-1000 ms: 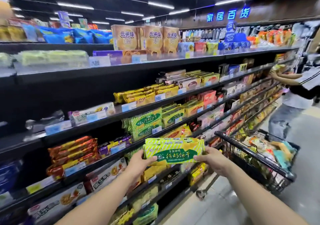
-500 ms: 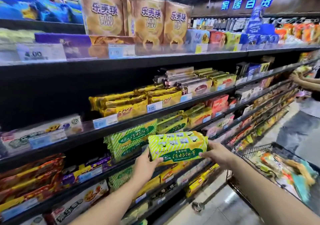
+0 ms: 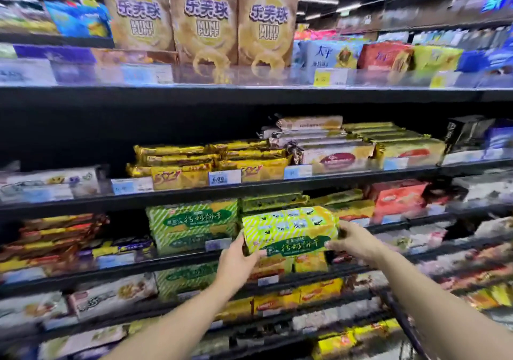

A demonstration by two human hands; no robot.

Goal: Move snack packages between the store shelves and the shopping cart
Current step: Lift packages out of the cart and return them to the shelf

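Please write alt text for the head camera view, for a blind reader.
The left hand and right hand grip a green-striped biscuit package by its ends before a shelf holding matching packages. Tall Mini Puff bags stand on the top shelf.

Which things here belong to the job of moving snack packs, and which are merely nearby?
Job:
green striped biscuit pack, held at its ends by the left hand and right hand
matching green packs on the shelf

Merely nearby:
Mini Puff bags
gold wafer packs
red boxes
6.00 price tag
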